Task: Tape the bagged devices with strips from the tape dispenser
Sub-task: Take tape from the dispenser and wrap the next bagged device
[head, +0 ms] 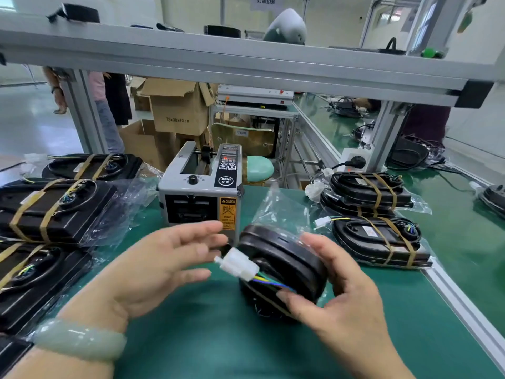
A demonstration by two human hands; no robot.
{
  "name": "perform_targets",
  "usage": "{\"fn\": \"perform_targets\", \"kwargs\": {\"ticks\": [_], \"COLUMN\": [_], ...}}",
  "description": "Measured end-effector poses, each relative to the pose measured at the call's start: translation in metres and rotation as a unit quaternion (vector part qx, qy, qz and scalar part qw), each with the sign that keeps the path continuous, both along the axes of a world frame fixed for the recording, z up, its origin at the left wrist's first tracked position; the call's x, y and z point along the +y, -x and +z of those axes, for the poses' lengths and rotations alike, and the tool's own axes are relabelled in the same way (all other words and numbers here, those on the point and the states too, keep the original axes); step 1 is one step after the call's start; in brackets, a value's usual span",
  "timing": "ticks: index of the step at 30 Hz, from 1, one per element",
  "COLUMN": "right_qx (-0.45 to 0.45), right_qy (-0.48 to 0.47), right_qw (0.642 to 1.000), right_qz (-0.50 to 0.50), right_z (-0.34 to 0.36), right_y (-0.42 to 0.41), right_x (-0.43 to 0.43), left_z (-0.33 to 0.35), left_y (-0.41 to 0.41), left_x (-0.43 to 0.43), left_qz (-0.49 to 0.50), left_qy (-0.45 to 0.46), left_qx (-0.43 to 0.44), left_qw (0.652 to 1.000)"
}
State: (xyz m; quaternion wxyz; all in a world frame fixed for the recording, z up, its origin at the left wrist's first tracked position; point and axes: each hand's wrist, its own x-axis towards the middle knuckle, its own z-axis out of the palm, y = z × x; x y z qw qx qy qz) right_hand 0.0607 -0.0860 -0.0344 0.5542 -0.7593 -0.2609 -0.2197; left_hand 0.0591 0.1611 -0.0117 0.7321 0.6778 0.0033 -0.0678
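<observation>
nearest us, a pale green bracelet (79, 339) sits on our left wrist. just beyond it our left hand (164, 266) is open, fingers spread and holding nothing. its fingertips are close to a white plug (239, 265); we cannot tell whether they touch it. our right hand (341, 291) grips a black device (284, 258) in a clear bag, thumb on the near side and fingers curled over the far side, keeping it tilted on edge over the green counter (218, 343). the plug sticks out in front of the device on coloured wires (269, 281). behind the hands, the grey tape dispenser (200, 187) stands upright on the counter, a yellow caution label on its front. to its left lie bagged devices (52, 209) banded with tan tape, and to its right we see a stack of taped devices (366, 192). farther back, cardboard boxes (177, 105) stand beyond the counter, and a metal shelf (246, 61) crosses overhead.
</observation>
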Motion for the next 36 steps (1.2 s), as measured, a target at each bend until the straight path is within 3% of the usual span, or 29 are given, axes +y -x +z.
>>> {"fn": "perform_targets", "kwargs": {"ticks": [3, 5, 8, 13, 31, 36], "right_qx": [-0.018, -0.050, -0.107, -0.144, -0.177, -0.185], "right_qy": [-0.013, 0.006, 0.047, 0.073, 0.083, 0.079], "right_qw": [0.999, 0.996, 0.989, 0.982, 0.977, 0.976], "right_qz": [-0.043, -0.071, -0.095, -0.101, -0.088, -0.084], "right_z": [-0.002, -0.004, -0.010, -0.014, -0.016, -0.015], "right_y": [0.002, 0.001, -0.004, -0.009, -0.009, -0.010], "right_x": [0.003, 0.005, 0.006, 0.005, 0.006, 0.005], "left_z": [0.002, 0.004, 0.005, 0.010, 0.002, 0.008], "left_y": [-0.016, -0.025, -0.031, -0.042, -0.076, -0.061], "left_x": [0.003, 0.000, -0.004, -0.009, -0.015, -0.016], "left_qz": [0.198, 0.244, 0.245, 0.271, 0.397, 0.361], "left_qy": [0.082, 0.133, 0.188, 0.203, 0.122, 0.142], "left_qx": [0.115, 0.148, 0.161, 0.165, 0.154, 0.152], "left_qw": [0.970, 0.949, 0.937, 0.926, 0.897, 0.909]}}
